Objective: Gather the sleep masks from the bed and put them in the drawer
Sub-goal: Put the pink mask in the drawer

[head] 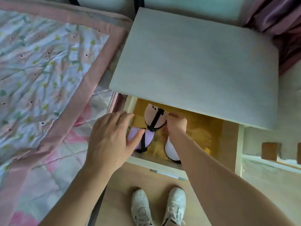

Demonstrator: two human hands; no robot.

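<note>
Three sleep masks lie in the open drawer (162,165) at lower centre: pink mask (152,117), lilac mask (149,138), white mask (171,150). Right hand (176,123), fingers curled, pinches the pink mask's right edge. Left hand (112,137), fingers relaxed and spread, hovers over the lilac mask, partly hiding it. Nightstand top (195,62) overhangs the drawer's back. Bed (40,79) with floral quilt fills the left. White shoes (158,207) on wooden floor, bottom centre.
</note>
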